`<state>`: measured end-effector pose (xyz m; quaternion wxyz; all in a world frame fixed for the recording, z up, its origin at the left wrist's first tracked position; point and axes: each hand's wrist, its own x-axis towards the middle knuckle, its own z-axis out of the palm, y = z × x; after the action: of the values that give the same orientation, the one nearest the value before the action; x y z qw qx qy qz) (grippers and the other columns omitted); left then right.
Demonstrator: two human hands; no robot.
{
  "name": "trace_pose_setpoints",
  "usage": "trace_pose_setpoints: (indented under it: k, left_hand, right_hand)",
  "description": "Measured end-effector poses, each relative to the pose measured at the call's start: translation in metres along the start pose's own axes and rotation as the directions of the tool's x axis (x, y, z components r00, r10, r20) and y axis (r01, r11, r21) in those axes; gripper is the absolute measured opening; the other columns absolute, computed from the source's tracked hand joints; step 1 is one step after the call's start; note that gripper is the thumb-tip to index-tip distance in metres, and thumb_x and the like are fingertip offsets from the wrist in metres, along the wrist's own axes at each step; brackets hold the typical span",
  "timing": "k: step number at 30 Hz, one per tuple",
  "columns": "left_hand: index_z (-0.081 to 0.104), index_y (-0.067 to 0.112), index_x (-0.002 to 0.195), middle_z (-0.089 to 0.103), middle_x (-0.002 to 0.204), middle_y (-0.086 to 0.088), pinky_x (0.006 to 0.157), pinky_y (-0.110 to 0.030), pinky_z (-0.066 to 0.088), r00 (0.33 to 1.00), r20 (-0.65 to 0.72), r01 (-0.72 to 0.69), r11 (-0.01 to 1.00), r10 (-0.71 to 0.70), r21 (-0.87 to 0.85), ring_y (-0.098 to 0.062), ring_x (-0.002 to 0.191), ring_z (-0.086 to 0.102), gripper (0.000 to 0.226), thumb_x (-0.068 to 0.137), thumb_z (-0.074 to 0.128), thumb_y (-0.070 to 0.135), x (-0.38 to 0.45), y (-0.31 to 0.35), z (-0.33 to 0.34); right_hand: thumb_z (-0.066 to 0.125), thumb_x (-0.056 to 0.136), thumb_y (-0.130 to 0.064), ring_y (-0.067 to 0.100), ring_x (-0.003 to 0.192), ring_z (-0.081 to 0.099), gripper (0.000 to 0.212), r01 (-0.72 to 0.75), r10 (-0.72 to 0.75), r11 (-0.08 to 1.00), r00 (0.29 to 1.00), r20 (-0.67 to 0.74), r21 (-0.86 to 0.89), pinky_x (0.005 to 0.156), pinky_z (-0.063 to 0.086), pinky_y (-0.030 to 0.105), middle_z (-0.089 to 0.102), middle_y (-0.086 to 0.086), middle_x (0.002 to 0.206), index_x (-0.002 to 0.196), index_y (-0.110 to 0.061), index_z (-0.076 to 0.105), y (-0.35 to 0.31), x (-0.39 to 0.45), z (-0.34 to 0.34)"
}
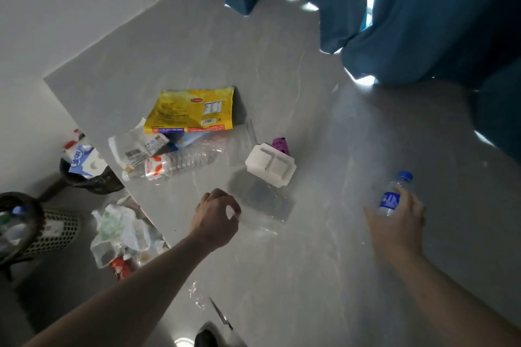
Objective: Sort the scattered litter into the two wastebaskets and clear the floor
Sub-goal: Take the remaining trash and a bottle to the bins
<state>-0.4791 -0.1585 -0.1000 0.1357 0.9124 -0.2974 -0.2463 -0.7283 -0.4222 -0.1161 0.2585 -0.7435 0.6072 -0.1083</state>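
Note:
My right hand (pixel 400 222) grips a small clear bottle (pixel 393 194) with a blue cap and blue label, at the right. My left hand (pixel 215 217) pinches the edge of a clear plastic bag (pixel 262 203) lying on the grey floor in the middle. Beyond it lie a white foam tray (pixel 270 165), a purple wrapper (pixel 280 145), a yellow snack bag (pixel 191 110), a crushed clear bottle (pixel 172 165) and a barcode wrapper (pixel 135 149). Two dark mesh wastebaskets stand at the left: the far wastebasket (pixel 90 180) holds a milk carton (pixel 81 160); the near wastebasket (pixel 39 231) holds bottles.
A heap of crumpled plastic and a red packet (pixel 121 236) lies beside the near basket. A scrap of clear film (pixel 198 294) sits near my foot (pixel 205 338). Blue curtains (pixel 423 8) hang at the top right. A white wall (pixel 56 8) runs along the left.

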Motion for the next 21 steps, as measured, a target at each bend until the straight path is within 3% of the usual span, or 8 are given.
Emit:
trace_pose_setpoints:
  k: [3, 5, 7, 10, 14, 19, 21]
  left_hand:
    - [0.074, 0.032, 0.079, 0.061, 0.105, 0.016, 0.094, -0.032, 0.047, 0.992, 0.008, -0.128, 0.991, 0.128, -0.034, -0.010, 0.101, 0.054, 0.013, 0.081, 0.070, 0.019, 0.013, 0.012, -0.015]
    - [0.076, 0.029, 0.081, 0.067, 0.109, 0.014, 0.096, -0.035, 0.048, 0.980, -0.003, -0.200, 0.979, 0.200, -0.026, -0.010, 0.102, 0.057, 0.004, 0.081, 0.072, 0.028, 0.023, 0.016, -0.019]
    - [0.076, 0.029, 0.085, 0.066, 0.118, 0.013, 0.099, -0.036, 0.046, 0.973, 0.043, -0.228, 0.973, 0.229, -0.026, -0.012, 0.111, 0.056, 0.012, 0.080, 0.071, 0.038, 0.036, 0.022, -0.021]
    - [0.077, 0.030, 0.094, 0.060, 0.132, 0.008, 0.104, -0.038, 0.043, 0.965, 0.093, -0.246, 0.969, 0.246, -0.018, -0.019, 0.124, 0.048, 0.020, 0.078, 0.075, 0.042, 0.062, 0.040, -0.022]
    - [0.075, 0.030, 0.096, 0.045, 0.150, 0.002, 0.111, -0.043, 0.038, 0.959, 0.151, -0.258, 0.959, 0.240, 0.119, -0.024, 0.139, 0.034, 0.018, 0.082, 0.079, 0.039, 0.098, 0.064, -0.016]
    - [0.073, 0.026, 0.094, 0.017, 0.167, 0.001, 0.122, -0.053, 0.020, 0.945, 0.231, -0.294, 0.907, 0.230, 0.302, -0.033, 0.155, 0.009, 0.017, 0.082, 0.083, 0.033, 0.139, 0.086, -0.007]
    - [0.071, 0.024, 0.096, 0.020, 0.166, 0.001, 0.122, -0.048, 0.019, 0.942, 0.256, -0.296, 0.901, 0.219, 0.317, -0.034, 0.154, 0.011, 0.022, 0.081, 0.084, 0.032, 0.151, 0.088, -0.004]
  right_hand:
    - [0.077, 0.075, -0.018, 0.039, 0.121, 0.045, 0.059, -0.101, 0.097, 0.994, 0.990, 0.099, 0.030, 0.104, 0.041, 0.044, 0.039, 0.017, 0.141, 0.129, -0.017, 0.054, 0.000, 0.016, 0.007]
    - [0.072, 0.077, -0.012, 0.035, 0.120, 0.045, 0.050, -0.130, 0.123, 0.990, 0.987, 0.107, 0.062, 0.102, 0.041, 0.042, 0.040, 0.017, 0.140, 0.124, -0.017, 0.055, 0.001, 0.021, 0.012]
    - [0.069, 0.079, -0.008, 0.038, 0.115, 0.050, 0.039, -0.147, 0.141, 0.988, 0.985, 0.104, 0.052, 0.098, 0.045, 0.043, 0.043, 0.019, 0.134, 0.115, -0.017, 0.056, 0.001, 0.023, 0.016]
    - [0.071, 0.079, -0.005, 0.036, 0.097, 0.056, 0.024, -0.103, 0.101, 0.995, 0.985, 0.140, 0.007, 0.086, 0.047, 0.039, 0.049, 0.017, 0.120, 0.095, -0.016, 0.057, -0.001, 0.018, 0.021]
    - [0.078, 0.078, -0.016, 0.032, 0.081, 0.056, 0.029, 0.010, -0.001, 0.998, 0.986, 0.165, -0.054, 0.071, 0.042, 0.032, 0.046, 0.004, 0.103, 0.078, -0.023, 0.050, -0.003, 0.006, 0.029]
    - [0.075, 0.083, -0.021, 0.030, 0.075, 0.052, 0.028, 0.034, -0.013, 0.992, 0.985, 0.174, -0.118, 0.068, 0.042, 0.033, 0.044, 0.004, 0.102, 0.080, -0.019, 0.047, -0.003, 0.010, 0.031]
    - [0.073, 0.085, -0.024, 0.030, 0.076, 0.053, 0.027, 0.037, -0.010, 0.989, 0.984, 0.180, -0.144, 0.070, 0.044, 0.034, 0.044, 0.004, 0.102, 0.082, -0.017, 0.048, -0.004, 0.011, 0.031]
